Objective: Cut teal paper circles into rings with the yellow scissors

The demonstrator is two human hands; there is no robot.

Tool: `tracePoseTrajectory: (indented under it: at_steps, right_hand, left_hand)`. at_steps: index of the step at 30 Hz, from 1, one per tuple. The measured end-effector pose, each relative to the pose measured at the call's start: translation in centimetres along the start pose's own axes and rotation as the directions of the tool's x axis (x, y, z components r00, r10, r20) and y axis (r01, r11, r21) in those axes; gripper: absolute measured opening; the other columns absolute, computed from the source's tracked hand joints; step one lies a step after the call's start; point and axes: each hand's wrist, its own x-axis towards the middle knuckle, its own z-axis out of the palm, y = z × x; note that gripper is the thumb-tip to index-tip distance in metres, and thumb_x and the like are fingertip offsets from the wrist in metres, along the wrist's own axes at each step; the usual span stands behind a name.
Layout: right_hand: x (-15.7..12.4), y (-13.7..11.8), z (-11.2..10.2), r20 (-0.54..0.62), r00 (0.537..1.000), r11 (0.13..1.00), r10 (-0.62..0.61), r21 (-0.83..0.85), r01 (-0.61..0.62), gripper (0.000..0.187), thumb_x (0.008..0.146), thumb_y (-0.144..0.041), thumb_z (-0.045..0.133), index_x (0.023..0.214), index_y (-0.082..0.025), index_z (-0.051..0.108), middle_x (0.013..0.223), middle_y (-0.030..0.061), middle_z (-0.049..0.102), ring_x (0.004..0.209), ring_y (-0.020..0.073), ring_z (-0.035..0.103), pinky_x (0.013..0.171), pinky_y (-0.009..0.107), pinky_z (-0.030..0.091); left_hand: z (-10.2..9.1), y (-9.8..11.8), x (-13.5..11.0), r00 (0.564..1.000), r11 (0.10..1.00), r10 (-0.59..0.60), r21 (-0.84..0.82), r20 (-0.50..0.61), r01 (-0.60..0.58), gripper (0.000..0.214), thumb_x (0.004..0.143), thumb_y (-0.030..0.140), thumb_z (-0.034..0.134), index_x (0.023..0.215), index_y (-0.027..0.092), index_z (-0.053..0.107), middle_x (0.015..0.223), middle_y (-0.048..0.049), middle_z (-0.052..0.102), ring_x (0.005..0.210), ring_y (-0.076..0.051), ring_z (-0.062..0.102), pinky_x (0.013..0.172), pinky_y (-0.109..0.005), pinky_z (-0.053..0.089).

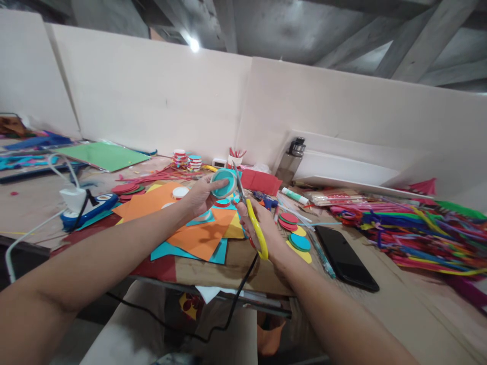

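The teal paper circle point(223, 183) is up in the air, a little above the middle of the table point(34, 203), over the orange paper sheets point(198, 235) that lie near the front edge. The left hand point(200, 196) holds the circle by its side, with the thumb and fingers pinched tight on it. The right hand point(254, 223) has its fingers closed through the yellow handles of the scissors point(249, 213), and the blades point up and touch the right side of the circle. It looks like the cutting step is going on now, trimming round the rim. I think the next snip needs the left hand to turn the circle a bit, so the blades can follow the round edge. Both arms reach forward from the front edge, with bent wrists and the hands close together. More small paper circles point(294, 230) lie just right of the hands, and a black phone point(344, 256) lies further right.
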Motion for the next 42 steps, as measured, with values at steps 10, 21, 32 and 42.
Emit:
tracePoseTrajectory:
  at_steps: [10,21,32,42]
  right_hand:
    - [0.2,-0.7,0.0,-0.044,0.997,0.998,-0.062,-0.01,0.062,0.04,0.09,-0.061,0.048,0.086,-0.022,0.048,0.071,-0.0026,0.046,0.065,0.0125,0.043,0.058,0.026,0.036]
    - [0.2,0.6,0.1,0.007,1.0,0.999,0.01,0.045,-0.011,0.044,0.088,-0.068,0.049,0.084,-0.024,0.045,0.064,-0.0055,0.038,0.054,0.0105,0.038,0.048,0.023,0.03]
    - [0.1,0.6,0.1,0.003,1.0,1.0,0.004,0.011,-0.004,0.042,0.09,-0.064,0.049,0.08,-0.024,0.043,0.062,-0.0055,0.039,0.053,0.0108,0.038,0.048,0.023,0.029]
    - [0.1,0.9,0.5,-0.047,0.998,0.998,0.048,0.049,-0.046,0.046,0.088,-0.069,0.048,0.084,-0.023,0.049,0.062,-0.0041,0.046,0.053,0.0114,0.041,0.048,0.024,0.031]
  left_hand:
    - [0.2,-0.1,-0.4,0.998,0.998,-0.009,0.07,0.054,0.005,0.029,0.059,0.017,0.088,0.078,0.012,0.067,0.069,0.0017,0.065,0.058,-0.007,0.058,0.057,-0.017,0.048]
    - [0.0,0.4,-0.1,0.996,0.997,-0.03,0.071,0.089,0.023,0.032,0.056,0.019,0.091,0.068,0.011,0.062,0.059,0.0026,0.058,0.051,-0.005,0.05,0.05,-0.017,0.039]
    - [-1.2,0.6,0.4,0.988,0.994,-0.034,0.112,0.152,0.017,0.029,0.059,0.019,0.089,0.076,0.01,0.068,0.067,-0.0001,0.065,0.056,-0.007,0.056,0.056,-0.017,0.045]
    - [-0.4,0.3,0.3,0.997,0.997,0.013,-0.081,-0.075,-0.019,0.023,0.069,0.021,0.081,0.088,0.013,0.07,0.078,-0.0021,0.073,0.065,-0.01,0.065,0.062,-0.019,0.053]
